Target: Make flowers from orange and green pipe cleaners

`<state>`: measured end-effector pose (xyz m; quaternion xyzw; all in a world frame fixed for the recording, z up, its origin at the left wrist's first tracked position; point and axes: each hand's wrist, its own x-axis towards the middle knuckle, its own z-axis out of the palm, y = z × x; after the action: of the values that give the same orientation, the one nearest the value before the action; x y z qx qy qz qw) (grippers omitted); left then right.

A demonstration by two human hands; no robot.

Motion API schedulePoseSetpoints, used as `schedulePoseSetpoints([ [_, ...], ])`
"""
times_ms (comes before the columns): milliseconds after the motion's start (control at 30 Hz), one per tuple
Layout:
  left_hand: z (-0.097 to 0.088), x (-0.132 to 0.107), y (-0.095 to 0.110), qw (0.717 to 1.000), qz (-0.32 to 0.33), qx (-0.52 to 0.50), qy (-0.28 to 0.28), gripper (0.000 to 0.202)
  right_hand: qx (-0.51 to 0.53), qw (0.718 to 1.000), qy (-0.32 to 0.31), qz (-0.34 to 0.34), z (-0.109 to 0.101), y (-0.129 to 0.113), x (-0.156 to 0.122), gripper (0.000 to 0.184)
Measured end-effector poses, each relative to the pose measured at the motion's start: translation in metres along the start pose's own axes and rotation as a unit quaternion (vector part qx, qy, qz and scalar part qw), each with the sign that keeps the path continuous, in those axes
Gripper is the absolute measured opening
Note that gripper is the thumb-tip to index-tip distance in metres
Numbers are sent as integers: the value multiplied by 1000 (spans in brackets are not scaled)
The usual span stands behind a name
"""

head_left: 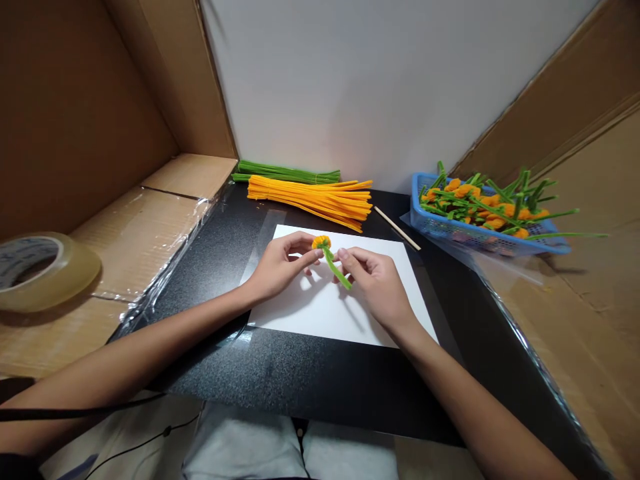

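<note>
The left hand point(279, 268) grips a round orange fuzzy pipe-cleaner flower point(321, 242) tight, and the right hand point(377, 287) pinches its green fuzzy stem point(336, 269), above a flat white paper sheet point(305, 320).

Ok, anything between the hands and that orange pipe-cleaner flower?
Nothing visible. The left hand has its fingers at the orange pipe-cleaner flower and the right hand is on its green stem, both above the white paper sheet. The loose orange pipe cleaners lie beyond the sheet, clear of them.
</note>
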<state>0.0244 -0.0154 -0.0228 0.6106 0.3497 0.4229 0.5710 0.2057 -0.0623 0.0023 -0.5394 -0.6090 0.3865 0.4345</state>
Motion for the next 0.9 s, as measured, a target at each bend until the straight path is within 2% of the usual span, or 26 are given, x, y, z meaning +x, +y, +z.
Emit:
schedulePoseSetpoints([
  [133,2,0,2,999,-7,-22,-24,38,-9,998,49,-25,-1,3,2,19],
  [267,2,-1,1,998,-14,-39,-50,37,-76,988,94,-101,3,2,-2,10],
  [367,1,-2,-1,996,-17,-51,-66,33,-124,975,103,-152,4,2,-4,6],
  [500,1,-1,-3,996,-24,-62,-59,31,-153,965,102,-185,4,3,-5,5],
  [667,6,-4,0,998,-20,-62,-28,35,-151,970,96,-163,6,3,-6,6],
  [900,10,-7,5,999,-9,-43,-13,37,-74,989,89,-95,9,3,-4,6],
])
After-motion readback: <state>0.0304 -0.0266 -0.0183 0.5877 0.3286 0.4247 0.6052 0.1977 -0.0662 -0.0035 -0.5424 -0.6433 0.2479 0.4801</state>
